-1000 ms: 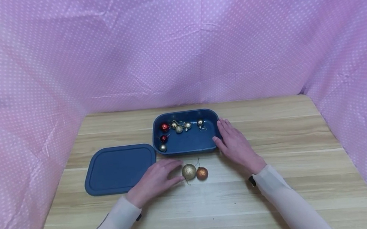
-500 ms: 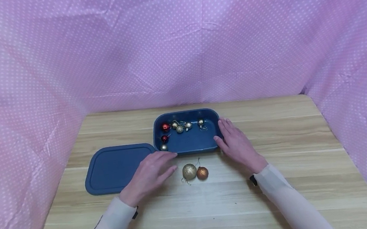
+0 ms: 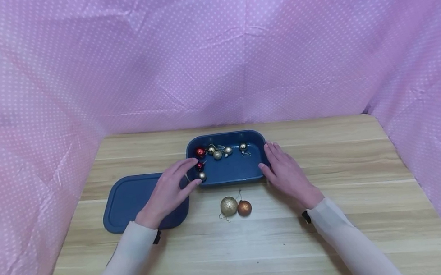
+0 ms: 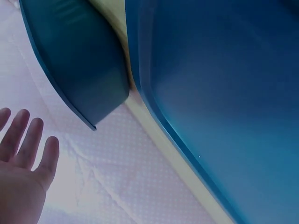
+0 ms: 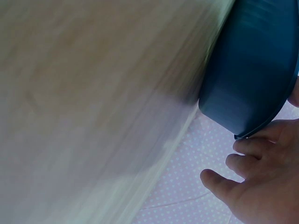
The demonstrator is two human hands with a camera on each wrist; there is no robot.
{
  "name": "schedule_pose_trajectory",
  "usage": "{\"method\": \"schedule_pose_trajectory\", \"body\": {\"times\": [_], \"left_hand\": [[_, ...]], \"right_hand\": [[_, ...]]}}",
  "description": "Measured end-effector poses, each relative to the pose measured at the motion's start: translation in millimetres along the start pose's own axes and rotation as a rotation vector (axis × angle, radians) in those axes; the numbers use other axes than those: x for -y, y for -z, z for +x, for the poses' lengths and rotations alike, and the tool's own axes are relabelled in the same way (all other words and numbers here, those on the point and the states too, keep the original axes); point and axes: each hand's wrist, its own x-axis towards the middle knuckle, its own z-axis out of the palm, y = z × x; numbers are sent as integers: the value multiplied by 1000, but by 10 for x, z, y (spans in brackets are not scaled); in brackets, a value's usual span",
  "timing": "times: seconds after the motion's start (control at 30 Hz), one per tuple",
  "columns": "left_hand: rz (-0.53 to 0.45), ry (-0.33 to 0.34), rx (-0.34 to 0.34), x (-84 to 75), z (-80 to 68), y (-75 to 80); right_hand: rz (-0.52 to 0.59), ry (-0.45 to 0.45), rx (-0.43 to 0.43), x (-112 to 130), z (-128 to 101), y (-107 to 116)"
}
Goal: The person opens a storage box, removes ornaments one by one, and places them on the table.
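A dark blue box [image 3: 234, 167] stands uncovered at the back of the table. Inside it, mostly to the left and back, lie several small bauble ornaments, among them a red bauble [image 3: 200, 152] and a gold bauble [image 3: 202, 176]. My left hand [image 3: 165, 191] hovers over the lid with thumb and fingers spread toward the box's left end, holding nothing. The left wrist view shows those fingers [image 4: 18, 144] apart from the box wall. My right hand [image 3: 287, 173] rests against the box's right end, fingers straight along the wall and thumb at the front corner.
The blue lid [image 3: 130, 202] lies flat left of the box, partly beneath the left hand. In front of the box sit a larger glittery gold bauble [image 3: 229, 206] and a copper-orange bauble [image 3: 244, 208], side by side. A pink dotted cloth [image 3: 228, 64] surrounds the wooden table [image 3: 327, 143].
My left hand has moved away from the large gold bauble, up and left to the box's left end. The right hand stays at the box's right end.
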Motion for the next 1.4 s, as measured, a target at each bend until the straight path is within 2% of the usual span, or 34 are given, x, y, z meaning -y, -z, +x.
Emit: {"method": "schedule_pose_trajectory", "body": {"times": [0.3,0.5,1.0,1.4], "left_hand": [[-70,84,136,74,268,-20],[-103,106,207,92,463,-83],[-128,81,274,220,833,-328],[-25,75,341,305,985,-469]], "right_hand": [[0,2,0,-22,-9,-11],[-2,4,-6,-16,-13,-20],[-5,-8,-4,15,-14,-25],[-6,-13,0,13,-10,-13]]}}
